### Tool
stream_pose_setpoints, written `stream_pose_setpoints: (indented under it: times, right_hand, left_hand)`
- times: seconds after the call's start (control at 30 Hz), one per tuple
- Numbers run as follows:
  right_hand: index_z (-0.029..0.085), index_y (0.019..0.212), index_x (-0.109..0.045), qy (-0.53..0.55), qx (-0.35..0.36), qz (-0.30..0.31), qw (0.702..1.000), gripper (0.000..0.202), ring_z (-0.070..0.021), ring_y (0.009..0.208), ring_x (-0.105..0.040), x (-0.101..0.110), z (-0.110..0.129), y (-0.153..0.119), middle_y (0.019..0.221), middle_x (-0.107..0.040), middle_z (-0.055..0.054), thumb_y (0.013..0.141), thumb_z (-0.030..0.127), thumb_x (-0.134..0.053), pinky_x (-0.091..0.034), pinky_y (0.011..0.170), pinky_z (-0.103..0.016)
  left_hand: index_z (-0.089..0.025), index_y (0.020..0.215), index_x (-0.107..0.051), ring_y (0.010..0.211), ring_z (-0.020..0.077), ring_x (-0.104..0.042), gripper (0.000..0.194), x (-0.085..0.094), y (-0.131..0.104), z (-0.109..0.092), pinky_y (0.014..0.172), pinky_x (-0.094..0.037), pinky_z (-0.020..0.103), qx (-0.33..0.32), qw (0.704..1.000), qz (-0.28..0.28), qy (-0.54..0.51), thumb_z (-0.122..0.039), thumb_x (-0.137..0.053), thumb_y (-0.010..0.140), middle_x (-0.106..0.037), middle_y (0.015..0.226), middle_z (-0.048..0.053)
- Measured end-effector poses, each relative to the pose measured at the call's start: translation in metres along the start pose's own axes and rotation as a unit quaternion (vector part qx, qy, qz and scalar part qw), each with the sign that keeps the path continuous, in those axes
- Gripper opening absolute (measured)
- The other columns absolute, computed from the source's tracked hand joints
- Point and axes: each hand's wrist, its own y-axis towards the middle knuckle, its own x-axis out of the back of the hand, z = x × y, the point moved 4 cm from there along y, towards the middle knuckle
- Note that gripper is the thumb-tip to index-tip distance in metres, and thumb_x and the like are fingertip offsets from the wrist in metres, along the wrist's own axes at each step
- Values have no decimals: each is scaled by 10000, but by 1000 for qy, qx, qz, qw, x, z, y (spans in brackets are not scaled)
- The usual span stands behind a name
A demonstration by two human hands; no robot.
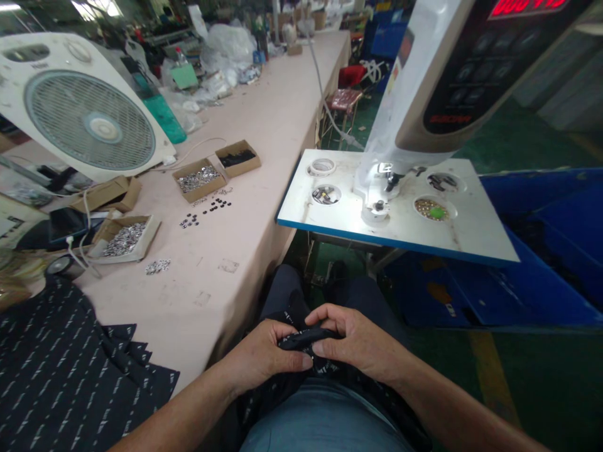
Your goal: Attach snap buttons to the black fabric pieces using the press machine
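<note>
Black cloth with small white print (304, 339) lies across the lap, bunched up between both hands. My left hand (264, 353) pinches its folded edge from the left, thumb on top. On the right side of the same fold, my right hand (355, 339) grips it between thumb and fingers. The two thumbs are close together, a little apart. Beyond the hands stands a snap-press machine (409, 94) on a white board with a blue edge (400, 235). Its lower die (375, 210) shows nothing on it.
Left, a pink-covered table (245, 232) bears boxes of metal parts (198, 180), (125, 240), loose black caps (219, 204), a white fan (89, 119) and a stack of printed black cloth (61, 370). Blue bins (527, 282) stand under the board at right.
</note>
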Motion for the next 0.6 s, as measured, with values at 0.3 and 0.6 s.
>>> stream_pose_setpoints:
  times: [0.3,0.6]
  right_hand:
    - [168,922,-697,-80,9,-3,997,362,-158,716,-595,13,9,15,788,-684,-16,791,500,-759,-427,633,-244]
    - [211,664,-668,-350,34,17,936,416,-204,682,-597,37,38,68,704,-650,-20,914,535,-597,-437,627,-294]
  left_hand:
    - [-90,736,-674,551,61,-394,393,-5,13,4,546,-263,213,-27,993,-7,-118,-375,-897,585,-524,627,-35]
    - [-135,712,-691,570,73,-437,434,4,47,10,573,-327,220,-106,978,40,-177,-457,-922,536,-552,646,-48]
